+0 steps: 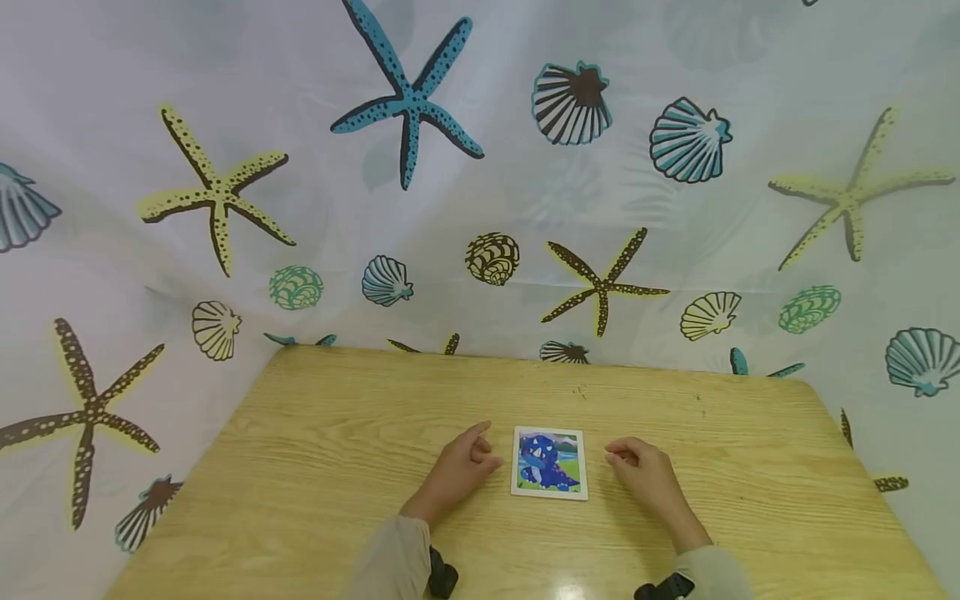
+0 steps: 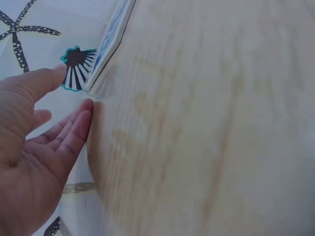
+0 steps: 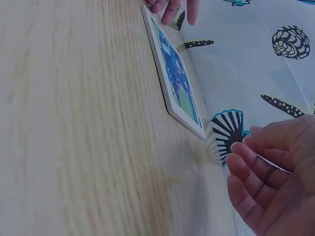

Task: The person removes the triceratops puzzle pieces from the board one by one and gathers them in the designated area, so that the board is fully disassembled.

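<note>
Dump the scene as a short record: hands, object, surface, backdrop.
object: square picture panel with white border, blue horned cartoon dinosaur
object_pose: lying flat, between the two hands
left_hand: left hand, beside the panel's left edge, apart from it, holding nothing
right_hand: right hand, off the panel's right edge, apart from it, fingers loosely bent, holding nothing
surface: wood-grain table
backdrop: white cloth printed with starfish and shells
worn: long sleeves, dark band on each wrist
</note>
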Tool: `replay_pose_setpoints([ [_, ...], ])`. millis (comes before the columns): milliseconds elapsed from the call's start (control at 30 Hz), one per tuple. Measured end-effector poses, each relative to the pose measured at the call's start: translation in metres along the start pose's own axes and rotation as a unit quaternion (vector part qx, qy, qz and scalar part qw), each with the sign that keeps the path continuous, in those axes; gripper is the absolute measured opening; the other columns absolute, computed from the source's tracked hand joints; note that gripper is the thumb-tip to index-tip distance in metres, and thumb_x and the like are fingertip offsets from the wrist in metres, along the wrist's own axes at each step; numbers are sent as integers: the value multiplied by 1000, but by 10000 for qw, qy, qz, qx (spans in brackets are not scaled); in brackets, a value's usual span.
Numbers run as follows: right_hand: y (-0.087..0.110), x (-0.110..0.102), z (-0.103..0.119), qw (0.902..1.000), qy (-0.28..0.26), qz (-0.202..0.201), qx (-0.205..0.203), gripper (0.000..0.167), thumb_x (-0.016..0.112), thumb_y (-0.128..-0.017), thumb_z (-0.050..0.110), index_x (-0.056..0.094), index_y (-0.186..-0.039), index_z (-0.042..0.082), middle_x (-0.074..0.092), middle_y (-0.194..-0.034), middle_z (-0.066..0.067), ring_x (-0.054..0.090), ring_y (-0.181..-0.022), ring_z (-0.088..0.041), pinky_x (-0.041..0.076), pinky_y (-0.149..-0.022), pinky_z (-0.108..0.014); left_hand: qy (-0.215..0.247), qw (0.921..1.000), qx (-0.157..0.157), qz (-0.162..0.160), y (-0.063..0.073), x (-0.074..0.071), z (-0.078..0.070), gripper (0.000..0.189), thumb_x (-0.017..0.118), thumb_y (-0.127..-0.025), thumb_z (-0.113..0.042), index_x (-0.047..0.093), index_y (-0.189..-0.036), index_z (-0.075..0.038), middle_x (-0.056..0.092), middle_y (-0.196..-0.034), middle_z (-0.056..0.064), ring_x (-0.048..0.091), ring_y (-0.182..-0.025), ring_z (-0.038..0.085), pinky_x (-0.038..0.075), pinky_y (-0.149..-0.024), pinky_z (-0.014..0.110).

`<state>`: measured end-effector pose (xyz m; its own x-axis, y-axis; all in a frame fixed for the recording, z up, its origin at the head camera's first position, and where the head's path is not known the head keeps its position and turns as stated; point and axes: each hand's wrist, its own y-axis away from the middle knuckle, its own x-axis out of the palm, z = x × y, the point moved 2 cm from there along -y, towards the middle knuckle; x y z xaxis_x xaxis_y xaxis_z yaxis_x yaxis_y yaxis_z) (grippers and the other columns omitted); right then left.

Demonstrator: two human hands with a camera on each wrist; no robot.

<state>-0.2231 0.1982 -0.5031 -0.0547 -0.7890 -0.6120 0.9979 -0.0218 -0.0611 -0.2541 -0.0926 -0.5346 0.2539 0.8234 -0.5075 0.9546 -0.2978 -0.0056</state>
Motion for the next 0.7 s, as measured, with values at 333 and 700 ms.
replay_pose_setpoints([
  [333, -13, 34, 0, 9977, -431, 490, -161, 14, 67, -88, 11, 69, -100, 4, 60, -84, 0, 51, -76, -13, 45, -66, -23, 411, 9990, -185, -38, -14, 20, 7, 65, 71, -86, -25, 42, -139, 0, 59, -95, 2, 56, -81, 12, 48, -78, 32],
  [700, -39, 56, 12, 9951, -568, 742, -323, 17, 67, -88, 15, 68, -104, 9, 57, -86, 1, 51, -80, -14, 46, -73, -26, -131, 9997, -115, -157, -35, 27, 0, 62, 76, -80, -27, 54, -132, -4, 53, -80, -3, 46, -68, 12, 40, -69, 31],
])
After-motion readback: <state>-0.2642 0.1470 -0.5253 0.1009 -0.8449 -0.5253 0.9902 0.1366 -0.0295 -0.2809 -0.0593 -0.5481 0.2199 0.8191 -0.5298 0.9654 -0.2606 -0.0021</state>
